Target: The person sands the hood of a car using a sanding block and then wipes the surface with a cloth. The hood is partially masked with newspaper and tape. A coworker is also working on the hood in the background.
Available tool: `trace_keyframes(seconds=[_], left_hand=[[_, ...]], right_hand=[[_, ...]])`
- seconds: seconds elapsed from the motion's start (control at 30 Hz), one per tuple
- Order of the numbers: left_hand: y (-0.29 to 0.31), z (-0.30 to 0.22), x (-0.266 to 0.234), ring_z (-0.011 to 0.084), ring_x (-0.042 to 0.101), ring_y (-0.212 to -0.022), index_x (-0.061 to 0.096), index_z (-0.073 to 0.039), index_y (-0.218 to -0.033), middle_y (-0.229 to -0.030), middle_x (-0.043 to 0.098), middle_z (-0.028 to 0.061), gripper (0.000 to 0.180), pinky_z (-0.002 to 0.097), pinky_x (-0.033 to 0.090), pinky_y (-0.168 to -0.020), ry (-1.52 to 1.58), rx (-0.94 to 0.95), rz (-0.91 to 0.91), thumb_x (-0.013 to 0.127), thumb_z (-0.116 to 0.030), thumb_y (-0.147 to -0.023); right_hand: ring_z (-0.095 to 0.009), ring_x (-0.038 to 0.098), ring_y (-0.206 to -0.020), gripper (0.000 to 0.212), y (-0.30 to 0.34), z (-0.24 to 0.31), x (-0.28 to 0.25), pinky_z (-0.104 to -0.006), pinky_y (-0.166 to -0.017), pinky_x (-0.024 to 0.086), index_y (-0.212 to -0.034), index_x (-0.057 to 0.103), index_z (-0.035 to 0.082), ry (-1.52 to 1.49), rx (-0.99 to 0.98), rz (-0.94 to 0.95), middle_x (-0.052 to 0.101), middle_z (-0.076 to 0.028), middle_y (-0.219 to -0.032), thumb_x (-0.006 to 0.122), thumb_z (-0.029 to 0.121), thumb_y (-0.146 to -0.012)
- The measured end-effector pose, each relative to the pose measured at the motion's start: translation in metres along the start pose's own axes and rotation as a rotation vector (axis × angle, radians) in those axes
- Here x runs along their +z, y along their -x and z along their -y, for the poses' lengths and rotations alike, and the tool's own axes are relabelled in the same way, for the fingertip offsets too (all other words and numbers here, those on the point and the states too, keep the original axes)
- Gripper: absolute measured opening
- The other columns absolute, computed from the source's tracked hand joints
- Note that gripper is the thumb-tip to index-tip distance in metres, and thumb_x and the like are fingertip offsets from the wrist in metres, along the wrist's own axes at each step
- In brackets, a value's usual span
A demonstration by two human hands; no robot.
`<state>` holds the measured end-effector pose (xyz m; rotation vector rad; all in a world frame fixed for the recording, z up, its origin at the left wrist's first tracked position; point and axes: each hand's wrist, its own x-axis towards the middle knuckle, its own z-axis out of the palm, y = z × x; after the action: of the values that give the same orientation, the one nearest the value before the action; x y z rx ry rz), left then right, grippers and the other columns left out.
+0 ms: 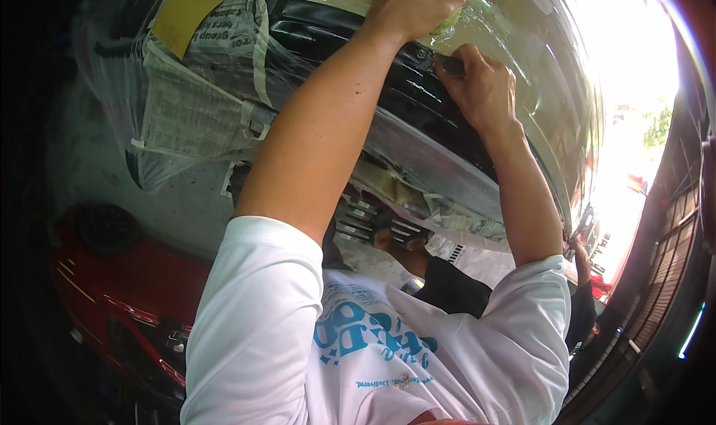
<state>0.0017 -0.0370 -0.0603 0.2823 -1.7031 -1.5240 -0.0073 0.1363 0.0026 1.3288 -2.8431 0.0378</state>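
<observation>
My left hand (pixel 414 7) is closed around a soft yellow-green sponge (pixel 450 26), pressed against a wet, shiny car panel (pixel 514 44). Lower and to the right, my right hand (pixel 481 89) grips a small dark block (pixel 450 65) between thumb and fingers. The block lies against the car's glossy black lower trim (pixel 403 82), close to where the trim meets the paler panel. Its underside is hidden. Water streaks and light reflections cover the panel around both hands.
Taped newspaper (pixel 194 115) and clear plastic sheeting (pixel 112 74) cover the car's left side, with a yellow sheet (pixel 185 20) on top. A red car (pixel 142 276) stands at lower left. Another person (pixel 585 298) is partly visible at right.
</observation>
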Motion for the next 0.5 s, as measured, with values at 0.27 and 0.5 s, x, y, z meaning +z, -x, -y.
trace_keyframes(seconds=[0.27, 0.5], left_hand=[[0.002, -0.003, -0.007, 0.0511, 0.061, -0.116, 0.05, -0.002, -0.136, -0.122, 0.064, 0.0321, 0.06, 0.0527, 0.051, -0.097, 0.01, -0.068, 0.058, 0.075, -0.018, -0.084], [0.007, -0.004, -0.002, 0.0518, 0.06, -0.117, 0.048, -0.001, -0.138, -0.125, 0.063, 0.0331, 0.063, 0.0532, 0.05, -0.099, 0.031, -0.109, 0.045, 0.075, -0.02, -0.084]], right_hand=[[-0.043, 0.072, -0.082, 0.029, 0.0, 0.011, -0.003, -0.0535, -0.073, 0.056, -0.094, 0.065, 0.005, 0.071, 0.141, 0.066, 0.073, -0.018, -0.088, 0.083, 0.024, -0.082], [-0.042, 0.073, -0.078, 0.034, -0.008, 0.013, -0.012, -0.0489, -0.073, 0.057, -0.09, 0.07, 0.003, 0.129, 0.056, 0.108, 0.073, -0.024, -0.082, 0.077, 0.036, -0.088]])
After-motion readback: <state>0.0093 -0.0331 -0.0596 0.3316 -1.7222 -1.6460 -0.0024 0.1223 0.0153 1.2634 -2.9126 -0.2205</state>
